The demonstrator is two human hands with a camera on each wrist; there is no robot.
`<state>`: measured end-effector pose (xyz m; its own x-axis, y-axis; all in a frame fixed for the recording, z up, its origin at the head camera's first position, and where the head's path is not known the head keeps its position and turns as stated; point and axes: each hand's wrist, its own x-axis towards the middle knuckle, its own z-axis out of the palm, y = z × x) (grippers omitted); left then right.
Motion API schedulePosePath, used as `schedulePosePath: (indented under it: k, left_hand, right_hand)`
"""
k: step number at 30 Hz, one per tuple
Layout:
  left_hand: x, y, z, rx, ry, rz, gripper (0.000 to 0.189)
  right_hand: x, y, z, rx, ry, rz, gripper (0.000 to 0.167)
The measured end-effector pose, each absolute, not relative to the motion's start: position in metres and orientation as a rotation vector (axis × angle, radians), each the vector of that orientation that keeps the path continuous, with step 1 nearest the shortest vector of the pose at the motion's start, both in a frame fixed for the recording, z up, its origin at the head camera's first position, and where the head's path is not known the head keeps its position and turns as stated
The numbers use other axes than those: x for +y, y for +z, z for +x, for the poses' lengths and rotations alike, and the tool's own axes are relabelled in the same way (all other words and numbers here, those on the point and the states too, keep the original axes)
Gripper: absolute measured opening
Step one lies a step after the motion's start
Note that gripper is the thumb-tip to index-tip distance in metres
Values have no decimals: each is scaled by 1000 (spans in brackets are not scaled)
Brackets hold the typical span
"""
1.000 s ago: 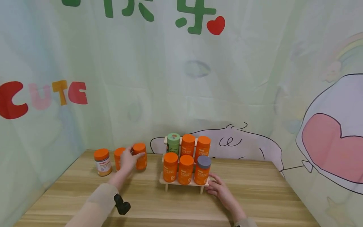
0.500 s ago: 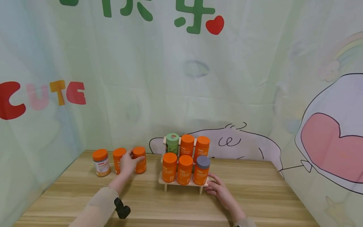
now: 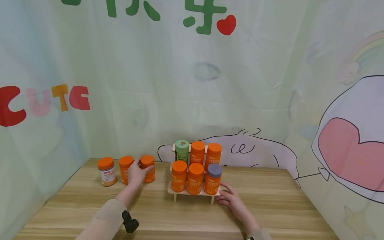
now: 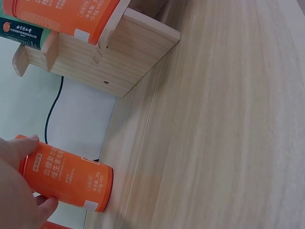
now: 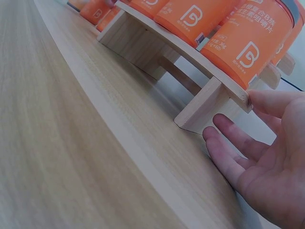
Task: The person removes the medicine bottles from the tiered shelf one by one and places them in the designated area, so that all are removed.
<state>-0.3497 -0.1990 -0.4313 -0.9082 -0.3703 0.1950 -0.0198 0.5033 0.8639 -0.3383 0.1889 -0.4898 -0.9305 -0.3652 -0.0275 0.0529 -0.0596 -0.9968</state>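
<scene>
Our left grip (image 3: 137,174) is curled round an orange vitamin jar (image 3: 149,173), which stands upright on the bench (image 3: 168,216). Just left of that grip, partly hidden by it, is a 2nd orange jar (image 3: 125,164); farther left stands a white-labelled jar (image 3: 107,175) with an orange lid.

Our right grip (image 3: 233,202) is loose, 1 digit touching the end of a stepped wooden rack (image 5: 204,106), the other fingers below its front board. Just above and left of this grip sits a grey-lidded jar (image 3: 212,184), then 2 orange-lidded jars (image 3: 195,181). Behind them we see a green jar (image 3: 181,152) and 2 orange jars (image 3: 197,153). All 9 lids are on, hiding the contents from us.
</scene>
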Motion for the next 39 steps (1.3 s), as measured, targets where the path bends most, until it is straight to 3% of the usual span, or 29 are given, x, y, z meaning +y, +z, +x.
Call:
schedulePosePath:
  k: [18, 39]
  left_hand:
    - [-192, -414, -350, -2408, -1340, 294, 82]
    - [-165, -368, -351, -2237, -1428, 149, 84]
  right_hand:
    - [188, -485, -336, 1964, -2051, -319, 56]
    - [187, -487, -337, 1962, -2048, -313, 55]
